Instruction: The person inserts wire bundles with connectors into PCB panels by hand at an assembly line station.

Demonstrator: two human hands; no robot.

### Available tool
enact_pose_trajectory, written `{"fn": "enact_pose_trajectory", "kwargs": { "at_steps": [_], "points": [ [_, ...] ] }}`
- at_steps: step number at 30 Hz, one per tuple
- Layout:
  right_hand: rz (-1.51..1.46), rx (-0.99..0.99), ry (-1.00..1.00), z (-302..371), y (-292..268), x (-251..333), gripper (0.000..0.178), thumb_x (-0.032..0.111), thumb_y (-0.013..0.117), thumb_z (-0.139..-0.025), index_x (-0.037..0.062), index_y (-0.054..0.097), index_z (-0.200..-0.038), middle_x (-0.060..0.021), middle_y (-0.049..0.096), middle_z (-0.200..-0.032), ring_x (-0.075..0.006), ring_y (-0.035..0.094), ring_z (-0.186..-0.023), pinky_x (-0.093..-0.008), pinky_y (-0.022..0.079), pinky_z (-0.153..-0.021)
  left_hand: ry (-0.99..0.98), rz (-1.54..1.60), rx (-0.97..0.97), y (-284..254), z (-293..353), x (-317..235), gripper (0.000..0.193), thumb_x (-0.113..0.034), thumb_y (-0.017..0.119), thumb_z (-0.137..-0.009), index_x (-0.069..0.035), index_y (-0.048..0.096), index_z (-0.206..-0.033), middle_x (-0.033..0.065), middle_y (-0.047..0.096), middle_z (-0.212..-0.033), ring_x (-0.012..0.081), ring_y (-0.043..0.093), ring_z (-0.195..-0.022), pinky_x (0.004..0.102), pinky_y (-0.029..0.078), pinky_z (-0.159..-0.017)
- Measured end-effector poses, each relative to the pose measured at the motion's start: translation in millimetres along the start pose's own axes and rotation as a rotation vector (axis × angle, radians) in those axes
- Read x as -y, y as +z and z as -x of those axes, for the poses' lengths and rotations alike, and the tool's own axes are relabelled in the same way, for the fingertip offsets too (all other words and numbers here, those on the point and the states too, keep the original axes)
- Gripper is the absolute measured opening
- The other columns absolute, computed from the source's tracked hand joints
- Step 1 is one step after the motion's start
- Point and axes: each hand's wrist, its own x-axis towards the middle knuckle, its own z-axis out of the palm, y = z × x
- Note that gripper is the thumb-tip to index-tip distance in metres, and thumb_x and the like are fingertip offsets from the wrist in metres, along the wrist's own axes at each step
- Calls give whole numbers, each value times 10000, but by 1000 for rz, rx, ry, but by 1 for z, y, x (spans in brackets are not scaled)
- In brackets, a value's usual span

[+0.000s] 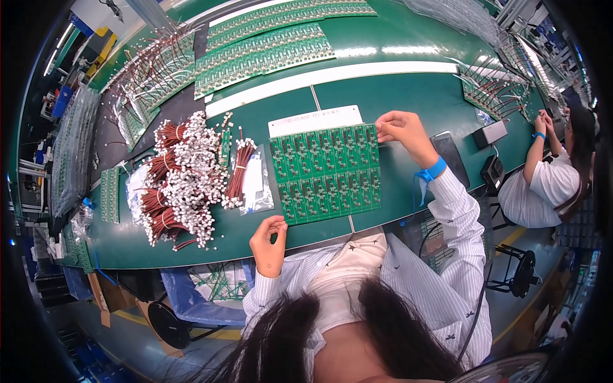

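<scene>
A green circuit board panel [327, 172], printed with rows of repeated small boards, is in front of me at the table's near edge. My left hand [267, 247] pinches its near left corner between thumb and fingertips. At the far right corner my right hand [408, 135] has its thumb and fingers closed on the edge; a blue band circles that wrist. Beyond the panel, a white plate [316, 120] partly shows from under its far edge. To the left lies a large heap of bundled brown-red wires with white connectors [185, 182]. One separate wire bundle [241, 172] lies between heap and panel, on a clear plastic bag [258, 191].
Several circuit panels [265, 57] cover the far table; wired panels [150, 80] stand at the far left and more [491, 96] at the right. A dark flat device [450, 158] and a small box [490, 134] lie right. Another person [543, 172] sits at the right.
</scene>
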Motion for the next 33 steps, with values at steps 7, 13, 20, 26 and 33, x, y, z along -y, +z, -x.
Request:
{"fn": "enact_pose_trajectory", "kwargs": {
  "at_steps": [7, 13, 20, 26, 33],
  "points": [
    [-22, 85, 69, 1, -2, -18, 122, 43, 560, -739, -63, 543, -798, -105, 576, -762, -141, 572, -668, -220, 483, -615, 138, -359, 76, 4, -13, -18, 114, 47, 536, -717, 58, 551, -829, 113, 590, -735, 116, 575, -661, 211, 447, -587],
    [-80, 85, 167, 1, -7, -30, 155, 33, 573, -724, -50, 520, -843, -97, 576, -772, -128, 560, -684, -211, 465, -626, 84, -339, 114, 1, -23, -19, 98, -9, 532, -729, 39, 570, -805, 118, 595, -684, 162, 581, -568, 251, 444, -529],
    [-76, 33, 146, 3, -1, -25, 192, 37, 571, -718, -39, 501, -881, -84, 570, -745, -124, 552, -677, -217, 462, -605, 262, -563, -38, -1, -66, -43, 116, -51, 523, -750, 39, 575, -801, 158, 582, -705, 234, 567, -549, 295, 433, -509],
    [161, 117, 268, 4, 0, -21, 157, 61, 535, -745, -62, 523, -842, -73, 546, -689, -104, 534, -544, -209, 461, -452, 350, -661, -19, 2, -111, -32, 129, -103, 543, -747, 15, 595, -756, 111, 578, -618, 181, 550, -487, 268, 401, -457],
    [131, 79, 257, 2, 5, -24, 156, 93, 534, -763, -54, 538, -813, -60, 535, -664, -94, 518, -501, -195, 443, -417, 230, -583, 30, 5, -124, -29, 104, -104, 568, -698, -4, 598, -697, 147, 572, -647, 279, 558, -548, 336, 411, -498]
  ]
}}
